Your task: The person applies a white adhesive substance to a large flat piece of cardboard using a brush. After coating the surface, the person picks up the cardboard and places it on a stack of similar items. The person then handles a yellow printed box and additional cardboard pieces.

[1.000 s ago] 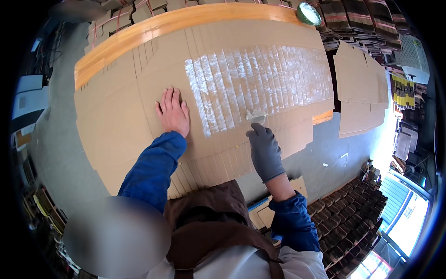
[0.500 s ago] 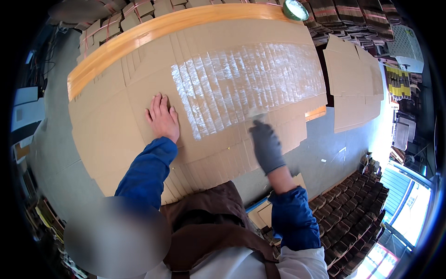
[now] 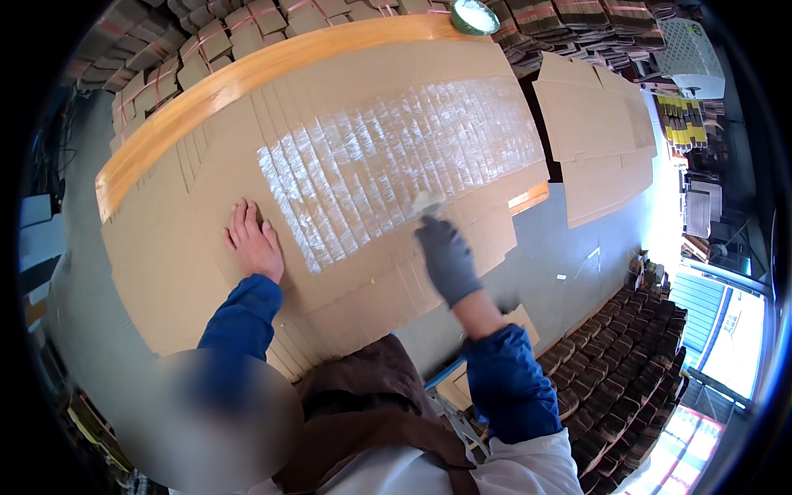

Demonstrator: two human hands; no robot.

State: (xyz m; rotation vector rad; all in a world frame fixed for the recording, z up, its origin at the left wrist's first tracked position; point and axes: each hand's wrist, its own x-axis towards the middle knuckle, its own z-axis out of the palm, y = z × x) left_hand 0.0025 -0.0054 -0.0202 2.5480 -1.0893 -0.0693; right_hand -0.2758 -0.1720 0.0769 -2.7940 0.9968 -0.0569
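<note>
1 cardboard sheet (image 3: 177,260), ctr of frame, lying on orange wooden bench (image 3: 272,78); white streaky coating (image 3: 388,157) from mid sheet to its upper-right part.
1 L hand (image 3: 254,243), bare, ctr-left: I see it palm down on the sheet, grip wide, fingers a bit apart.
1 R hand (image 3: 448,260), grey glove, just R of ctr: my grip's narrow, closed on brush (image 3: 427,204), blurred, at coating's lower edge; can't tell if touching.
1 green bowl (image 3: 478,30) w/ white contents, top edge, R of ctr.
1 second board (image 3: 606,136), upr R.
Dark stacks (image 3: 615,371), lwr R.
</note>
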